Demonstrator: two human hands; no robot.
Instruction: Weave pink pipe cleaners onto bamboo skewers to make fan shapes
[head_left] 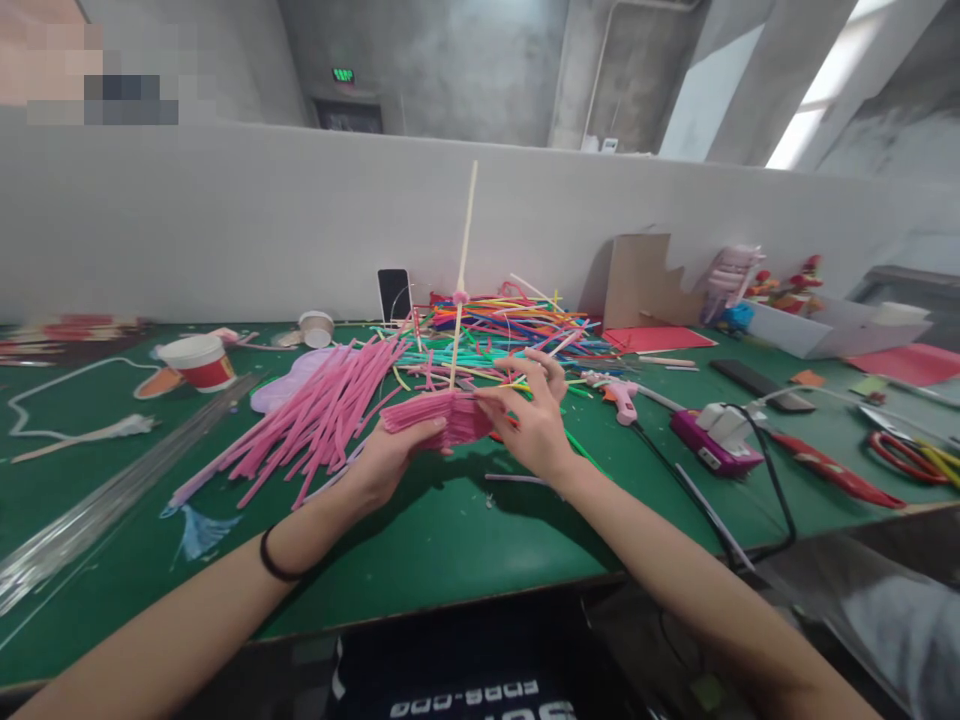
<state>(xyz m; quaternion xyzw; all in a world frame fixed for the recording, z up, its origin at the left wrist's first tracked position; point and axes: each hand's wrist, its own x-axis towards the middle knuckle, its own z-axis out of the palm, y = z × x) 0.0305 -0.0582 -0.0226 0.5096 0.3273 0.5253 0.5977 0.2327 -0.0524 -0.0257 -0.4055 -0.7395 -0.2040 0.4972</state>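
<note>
My left hand (pixel 391 452) grips a flat pink piece (pixel 421 412) made of rows of pipe cleaners laid side by side, thumb on top. A thin pale stick (pixel 468 230) rises nearly upright from the middle of that piece, with a small pink knot (pixel 460 297) partway up. At the piece's right end, my right hand (pixel 538 425) pinches the edge between thumb and forefinger, its other fingers loosely bent. Just left of my hands lies a heap of loose pink pipe cleaners (pixel 322 415). Behind them spreads a pile of multicoloured pipe cleaners (pixel 517 325).
To the right are a pink glue gun (pixel 621 398), a purple power strip (pixel 714 440) with cables and red-handled scissors (pixel 904 455). A paper cup (pixel 199 362) and a clear plastic bundle (pixel 112 490) lie left. A phone (pixel 394 294) leans against the partition (pixel 262 220).
</note>
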